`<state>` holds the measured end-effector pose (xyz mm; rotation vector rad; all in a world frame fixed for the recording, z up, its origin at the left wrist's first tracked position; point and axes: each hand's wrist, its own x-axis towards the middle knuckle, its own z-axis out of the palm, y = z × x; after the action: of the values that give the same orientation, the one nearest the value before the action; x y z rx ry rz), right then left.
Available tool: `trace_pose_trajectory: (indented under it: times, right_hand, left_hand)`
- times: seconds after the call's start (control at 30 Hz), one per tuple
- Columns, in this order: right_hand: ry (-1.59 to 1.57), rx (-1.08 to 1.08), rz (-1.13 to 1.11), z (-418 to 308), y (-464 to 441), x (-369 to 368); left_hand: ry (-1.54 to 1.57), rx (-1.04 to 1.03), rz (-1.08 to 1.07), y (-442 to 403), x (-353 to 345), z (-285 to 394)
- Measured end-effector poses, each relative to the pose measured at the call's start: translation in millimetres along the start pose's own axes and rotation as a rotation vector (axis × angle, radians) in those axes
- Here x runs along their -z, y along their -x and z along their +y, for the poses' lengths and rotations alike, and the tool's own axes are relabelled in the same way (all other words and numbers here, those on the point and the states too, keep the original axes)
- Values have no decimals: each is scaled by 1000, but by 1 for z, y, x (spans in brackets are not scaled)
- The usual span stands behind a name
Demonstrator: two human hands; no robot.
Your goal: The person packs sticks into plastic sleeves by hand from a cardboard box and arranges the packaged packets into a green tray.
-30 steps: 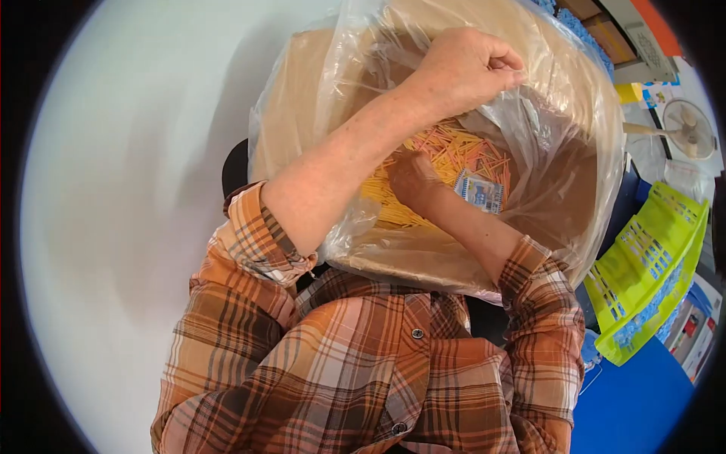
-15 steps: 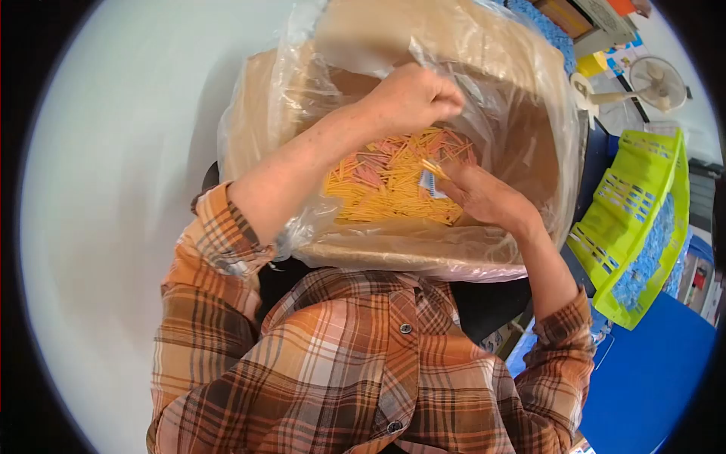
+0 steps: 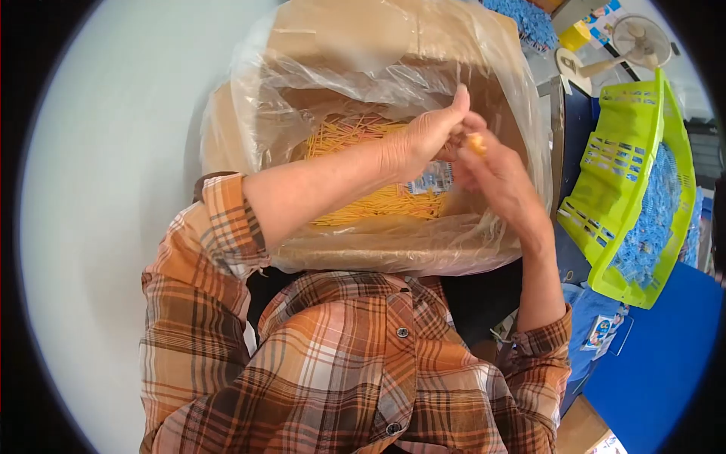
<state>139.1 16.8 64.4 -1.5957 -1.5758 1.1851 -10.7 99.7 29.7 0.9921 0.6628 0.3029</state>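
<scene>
My left hand (image 3: 439, 135) reaches across a plastic-lined cardboard box (image 3: 423, 261), thumb raised and apart from the other fingers. It is open against the fingers of my right hand (image 3: 503, 178), and partly hides them. My right hand is closed round a small bundle of yellow-orange sticks (image 3: 476, 144), seen end-on and a little blurred. Beneath the hands, many thin yellow and pink sticks (image 3: 378, 206) lie loose in the box. A small clear packet with blue print (image 3: 432, 180) shows beside my right hand; whether the hand touches it I cannot tell.
To the right, a lime-green basket (image 3: 605, 212) stands tilted, with many small blue packets (image 3: 646, 219) in it. Behind it is a fan (image 3: 640, 41). A blue surface (image 3: 658, 363) lies at lower right, and a pale wall (image 3: 113, 189) runs along the left.
My left hand has moved down and right to meet my right hand, its fist opening. My right hand has risen slightly with the sticks. The view has shifted a little.
</scene>
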Motion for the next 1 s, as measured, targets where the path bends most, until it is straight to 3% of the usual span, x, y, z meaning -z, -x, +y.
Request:
trace_pose_trajectory:
  times: [0.03,0.1,0.17,0.27,0.37,0.47,0.67,0.77,1.0]
  right_hand:
    - [-74,-61,51,3,7,7]
    - [-106,-79,141,3,22,15]
    - [-180,-83,197,14,34,15]
    - [-202,-121,223,25,43,8]
    - [-192,-126,233,29,45,5]
    - [-192,-107,225,23,43,4]
    - [-126,-96,230,20,45,5]
    - [-105,-70,244,24,44,4]
    - [32,-150,260,34,41,4]
  left_hand:
    - [-10,45,-35,-10,7,-7]
    - [-969,98,16,-30,14,-22]
    - [-1419,-120,10,-59,31,-76]
    - [-1651,-211,26,-87,44,-115]
    - [-1689,-255,185,-94,47,-148]
    - [-1564,11,51,-88,43,-131]
    - [-1310,26,109,-82,53,-131]
    - [-1269,-161,141,-81,62,-146]
    - [-1205,-268,91,-39,34,-90]
